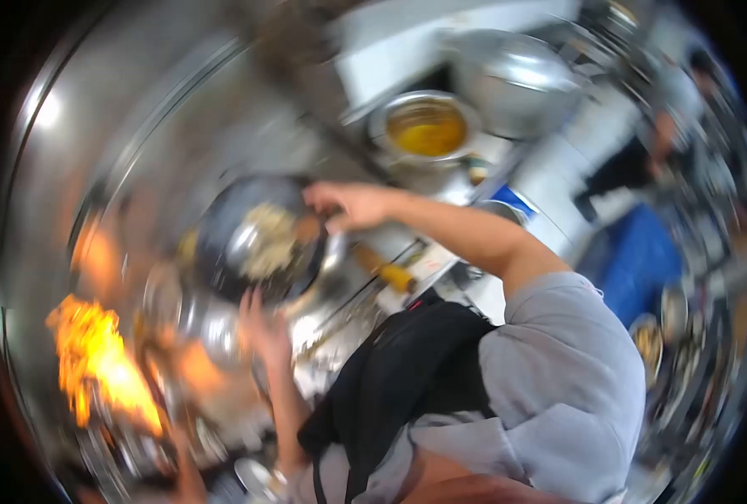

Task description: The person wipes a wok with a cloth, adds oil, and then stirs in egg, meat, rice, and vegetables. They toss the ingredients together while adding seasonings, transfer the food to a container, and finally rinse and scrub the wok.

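Note:
A dark wok (214, 218) with pale, shredded-looking food (268, 239) in it stands in front of me. My right hand (352, 206) reaches across to its right rim, with thumb and fingers apart. From below, my left hand (264, 328) comes up to the near rim with its fingers stretched out. Motion blurs both hands, and nothing shows between their fingers. Close by my right forearm lies a yellow handle (397, 277).
Tall flames (100, 365) rise at left, near another person's arm (187, 462). Metal bowls (218, 328) sit beside the wok. Beyond my right arm are a pot of yellow-orange liquid (428, 130) and a large lidded pot (516, 80). A person (676, 109) is at far right, near a blue bin (630, 260).

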{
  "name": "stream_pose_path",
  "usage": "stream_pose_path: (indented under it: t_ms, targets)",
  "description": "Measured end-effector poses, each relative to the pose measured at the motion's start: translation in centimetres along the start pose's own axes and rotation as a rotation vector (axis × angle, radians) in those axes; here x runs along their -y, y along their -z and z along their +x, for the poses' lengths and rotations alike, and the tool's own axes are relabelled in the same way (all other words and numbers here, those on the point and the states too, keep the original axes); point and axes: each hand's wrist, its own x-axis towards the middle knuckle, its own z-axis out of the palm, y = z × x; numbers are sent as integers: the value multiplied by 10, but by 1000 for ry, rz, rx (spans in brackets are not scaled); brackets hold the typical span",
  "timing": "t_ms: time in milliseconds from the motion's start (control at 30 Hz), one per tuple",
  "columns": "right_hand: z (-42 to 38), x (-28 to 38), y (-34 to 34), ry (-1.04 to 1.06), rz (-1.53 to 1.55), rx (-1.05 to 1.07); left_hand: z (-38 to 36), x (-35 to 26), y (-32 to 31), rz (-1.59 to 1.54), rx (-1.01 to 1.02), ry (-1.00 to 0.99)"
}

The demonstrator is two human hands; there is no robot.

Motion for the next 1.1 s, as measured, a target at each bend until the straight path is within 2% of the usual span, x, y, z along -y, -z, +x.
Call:
stream_pose_path:
  t_ms: [33,67,100,133,167,200,233,267,300,333,367,400,433,467,533,567,633,667,700,733,767,833,867,933,967,1000,1033,1067,1100]
  targets:
    - [-61,-40,4,-9,63,53,-10,-17,4,30,46,20]
    - [-134,-76,-6,-128,334,-24,-30,1,-6,13,72,-11]
    - [-211,-86,-6,-308,442,2,-47,0,-10,1,97,-32]
    - [-284,-72,-8,-467,132,55,-57,0,-15,-49,153,-12]
    - [-352,-45,-30,-693,538,-128,-57,-4,-26,-132,260,22]
    - [-404,-8,-40,-917,512,-174,-57,-6,-36,-229,385,73]
    - [-459,0,-68,-1232,585,-217,-49,-10,-47,-351,549,117]
    - [-510,19,-97,-1412,587,-333,-37,-12,-61,-493,748,177]
    - [-587,2,-150,-1583,672,-481,-19,-14,-77,-635,964,228]
    - [-631,22,-187,-1790,677,-740,1,-16,-94,-729,1187,261]
    - [-692,20,-253,-2060,109,-857,22,-22,-109,-769,1393,241]
    - [-707,42,-306,-2253,-140,-1265,44,-29,-127,-736,1544,148]
    - [-706,63,-352,-2410,-436,-1678,67,-79,-119,-582,1522,-207]
    - [-684,100,-383,-2466,-390,-1748,87,-101,-127,-471,1524,-324]
    - [-615,201,-415,-1738,550,-1970,118,-141,-161,-392,1471,-534]
    - [-606,216,-466,-1764,576,-2035,124,-161,-175,-416,1431,-616]
    - [-574,240,-567,-1983,404,-1746,117,-224,-175,-231,1279,-905]
    - [-538,266,-582,-2043,709,-1927,110,-237,-189,-309,1247,-922]
    - [-527,272,-628,-2047,749,-1993,98,-245,-202,-436,1309,-806]
    - [-525,266,-695,-2118,930,-1860,82,-256,-208,-553,1393,-744]
    - [-516,260,-730,-2132,970,-1819,64,-263,-207,-658,1467,-668]
    - [-496,247,-799,-2156,1047,-1733,29,-273,-198,-539,1680,-746]
    - [-488,249,-799,-2058,907,-1921,18,-272,-198,-359,1795,-809]
    - [-464,310,-691,-1769,896,-2595,-2,-265,-216,-73,1996,-896]
    - [-481,319,-679,-1826,637,-2597,-12,-270,-224,33,2085,-925]
    - [-521,303,-708,-1929,67,-2550,-25,-282,-220,32,2099,-907]
    - [-546,327,-681,-1906,103,-2677,-41,-307,-207,101,2001,-1072]
    - [-563,359,-642,-2005,-60,-2696,-57,-328,-204,77,1950,-1110]
    - [-596,373,-633,-1964,-138,-2776,-74,-349,-201,49,1895,-1143]
